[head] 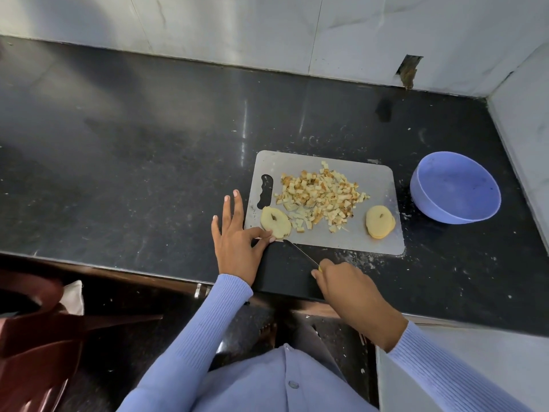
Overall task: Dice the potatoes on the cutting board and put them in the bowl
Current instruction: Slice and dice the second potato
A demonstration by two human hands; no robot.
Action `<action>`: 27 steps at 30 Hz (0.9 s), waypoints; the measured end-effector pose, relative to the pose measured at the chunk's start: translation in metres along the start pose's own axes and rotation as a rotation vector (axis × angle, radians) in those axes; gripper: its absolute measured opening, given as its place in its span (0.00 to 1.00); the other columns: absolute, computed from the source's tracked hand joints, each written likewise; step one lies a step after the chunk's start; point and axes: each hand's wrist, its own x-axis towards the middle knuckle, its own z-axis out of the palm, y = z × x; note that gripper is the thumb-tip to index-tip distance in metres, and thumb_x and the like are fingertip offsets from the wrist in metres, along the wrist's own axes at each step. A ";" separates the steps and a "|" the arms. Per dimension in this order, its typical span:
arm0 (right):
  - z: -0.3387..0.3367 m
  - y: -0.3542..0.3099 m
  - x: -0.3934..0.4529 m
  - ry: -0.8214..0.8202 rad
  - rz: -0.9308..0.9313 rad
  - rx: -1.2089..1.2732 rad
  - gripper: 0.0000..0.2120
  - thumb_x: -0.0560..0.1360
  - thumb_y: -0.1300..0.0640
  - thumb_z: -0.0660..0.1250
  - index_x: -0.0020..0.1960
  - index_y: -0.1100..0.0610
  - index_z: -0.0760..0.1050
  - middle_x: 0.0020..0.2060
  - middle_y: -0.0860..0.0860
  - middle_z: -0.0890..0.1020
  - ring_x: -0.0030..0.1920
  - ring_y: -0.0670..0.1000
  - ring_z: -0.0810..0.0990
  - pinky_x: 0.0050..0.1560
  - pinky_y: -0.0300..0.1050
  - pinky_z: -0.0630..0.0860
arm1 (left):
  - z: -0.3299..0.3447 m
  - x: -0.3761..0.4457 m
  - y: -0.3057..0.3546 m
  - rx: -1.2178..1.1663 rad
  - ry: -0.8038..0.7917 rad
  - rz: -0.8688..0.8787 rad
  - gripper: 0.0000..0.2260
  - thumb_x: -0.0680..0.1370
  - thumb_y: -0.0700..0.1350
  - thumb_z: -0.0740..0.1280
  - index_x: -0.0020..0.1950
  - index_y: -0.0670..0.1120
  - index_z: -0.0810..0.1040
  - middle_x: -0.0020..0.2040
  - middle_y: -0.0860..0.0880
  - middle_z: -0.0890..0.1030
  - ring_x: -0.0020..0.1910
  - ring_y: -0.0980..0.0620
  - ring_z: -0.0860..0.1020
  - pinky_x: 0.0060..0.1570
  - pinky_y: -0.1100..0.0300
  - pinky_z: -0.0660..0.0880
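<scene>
Our left hand (234, 236) pinches a potato slice (275, 222) at the cutting board (371, 176) corner; our right hand (341, 281) grips the knife (300, 251). Diced pile (320, 194) beyond, bowl (454, 188) far right, open counter (133, 144) leftward.

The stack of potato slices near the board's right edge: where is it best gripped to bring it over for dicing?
Probably pinch the stack of slices across its rounded sides from above. It lies flat on the cutting board, so only the rim gives purchase; the diced pile crowds its left.
</scene>
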 end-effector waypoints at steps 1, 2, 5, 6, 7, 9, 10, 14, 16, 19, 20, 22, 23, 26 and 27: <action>-0.003 0.001 -0.001 0.018 -0.003 0.033 0.13 0.83 0.47 0.49 0.48 0.54 0.65 0.36 0.50 0.72 0.41 0.54 0.74 0.41 0.47 0.67 | 0.001 -0.001 0.000 -0.016 0.000 0.001 0.03 0.68 0.47 0.76 0.37 0.49 0.85 0.75 0.46 0.57 0.75 0.43 0.56 0.70 0.43 0.52; -0.006 0.001 -0.001 0.051 -0.008 0.063 0.14 0.83 0.47 0.49 0.47 0.54 0.66 0.36 0.49 0.71 0.40 0.54 0.73 0.40 0.46 0.67 | 0.001 -0.002 -0.001 -0.034 0.006 -0.003 0.03 0.68 0.47 0.76 0.37 0.49 0.85 0.75 0.45 0.58 0.75 0.43 0.56 0.70 0.43 0.53; -0.012 -0.006 0.009 0.139 -0.034 0.102 0.15 0.83 0.46 0.49 0.47 0.55 0.67 0.33 0.49 0.70 0.37 0.53 0.72 0.38 0.46 0.64 | 0.000 -0.004 0.000 -0.108 0.044 -0.065 0.03 0.67 0.46 0.77 0.37 0.50 0.85 0.75 0.44 0.60 0.75 0.44 0.57 0.69 0.45 0.54; -0.013 -0.009 0.013 0.149 -0.041 0.101 0.15 0.83 0.46 0.50 0.47 0.55 0.67 0.32 0.48 0.68 0.37 0.53 0.71 0.37 0.45 0.64 | 0.000 -0.004 0.000 -0.124 0.046 -0.095 0.04 0.67 0.47 0.77 0.37 0.50 0.85 0.75 0.44 0.60 0.75 0.45 0.57 0.70 0.47 0.53; -0.013 -0.013 0.018 0.151 -0.050 0.098 0.15 0.83 0.46 0.50 0.48 0.56 0.68 0.32 0.48 0.67 0.37 0.53 0.70 0.37 0.45 0.63 | 0.000 -0.004 0.001 -0.129 0.041 -0.123 0.04 0.66 0.47 0.78 0.37 0.50 0.85 0.75 0.44 0.60 0.75 0.46 0.56 0.70 0.49 0.52; -0.012 -0.021 0.026 0.149 -0.076 0.099 0.16 0.83 0.47 0.50 0.49 0.56 0.69 0.32 0.48 0.67 0.37 0.55 0.71 0.37 0.46 0.64 | 0.000 -0.003 0.001 -0.122 0.013 -0.172 0.04 0.67 0.49 0.77 0.38 0.51 0.85 0.76 0.44 0.59 0.75 0.48 0.55 0.70 0.52 0.49; -0.011 -0.024 0.029 0.148 -0.090 0.099 0.16 0.83 0.47 0.50 0.49 0.57 0.69 0.33 0.49 0.69 0.39 0.56 0.73 0.37 0.46 0.64 | -0.001 -0.003 0.001 -0.118 -0.004 -0.197 0.05 0.67 0.50 0.77 0.38 0.51 0.85 0.76 0.44 0.58 0.76 0.48 0.54 0.69 0.53 0.48; -0.007 -0.029 0.037 0.151 -0.114 0.081 0.18 0.83 0.47 0.50 0.54 0.59 0.71 0.45 0.58 0.78 0.47 0.60 0.77 0.39 0.46 0.66 | -0.001 -0.003 0.005 -0.109 -0.053 -0.264 0.05 0.68 0.52 0.76 0.40 0.52 0.85 0.77 0.45 0.56 0.76 0.50 0.51 0.71 0.51 0.45; -0.005 -0.030 0.039 0.148 -0.118 0.063 0.18 0.83 0.47 0.50 0.55 0.59 0.71 0.47 0.59 0.78 0.48 0.61 0.78 0.39 0.47 0.66 | -0.002 -0.002 0.006 -0.091 -0.064 -0.275 0.05 0.68 0.51 0.76 0.41 0.52 0.85 0.77 0.45 0.56 0.76 0.50 0.49 0.71 0.49 0.44; -0.004 -0.029 0.041 0.135 -0.113 0.034 0.18 0.83 0.48 0.50 0.56 0.60 0.71 0.49 0.59 0.78 0.49 0.61 0.78 0.40 0.47 0.67 | -0.004 -0.001 0.006 -0.089 -0.084 -0.293 0.05 0.69 0.51 0.75 0.41 0.52 0.85 0.77 0.45 0.55 0.77 0.50 0.47 0.71 0.48 0.44; -0.004 -0.030 0.041 0.136 -0.112 0.021 0.18 0.83 0.48 0.50 0.57 0.60 0.71 0.49 0.59 0.78 0.50 0.61 0.78 0.40 0.47 0.67 | -0.004 -0.001 0.006 -0.092 -0.089 -0.298 0.04 0.69 0.51 0.75 0.41 0.52 0.85 0.77 0.45 0.54 0.77 0.50 0.47 0.71 0.47 0.44; -0.004 -0.030 0.041 0.144 -0.115 0.001 0.18 0.83 0.48 0.50 0.58 0.60 0.70 0.49 0.59 0.78 0.50 0.61 0.78 0.41 0.47 0.66 | -0.005 0.000 0.008 -0.091 -0.103 -0.309 0.04 0.69 0.51 0.75 0.42 0.52 0.85 0.77 0.45 0.54 0.77 0.51 0.46 0.71 0.48 0.43; -0.004 -0.030 0.041 0.149 -0.117 -0.005 0.18 0.83 0.47 0.50 0.58 0.60 0.70 0.49 0.59 0.78 0.50 0.61 0.78 0.41 0.47 0.66 | -0.005 0.000 0.008 -0.091 -0.109 -0.314 0.04 0.69 0.51 0.75 0.42 0.52 0.85 0.77 0.45 0.54 0.76 0.51 0.46 0.71 0.48 0.43; -0.004 -0.029 0.041 0.152 -0.121 -0.020 0.17 0.83 0.48 0.50 0.57 0.59 0.70 0.49 0.59 0.78 0.49 0.61 0.78 0.40 0.47 0.66 | -0.006 0.001 0.009 -0.102 -0.110 -0.322 0.04 0.70 0.51 0.75 0.41 0.52 0.85 0.77 0.46 0.54 0.76 0.51 0.46 0.72 0.48 0.42; -0.004 -0.029 0.042 0.153 -0.120 -0.026 0.17 0.83 0.48 0.50 0.57 0.59 0.70 0.49 0.58 0.78 0.49 0.61 0.78 0.39 0.47 0.66 | -0.006 0.001 0.009 -0.105 -0.113 -0.325 0.04 0.70 0.51 0.75 0.41 0.53 0.85 0.77 0.46 0.54 0.76 0.52 0.45 0.72 0.48 0.42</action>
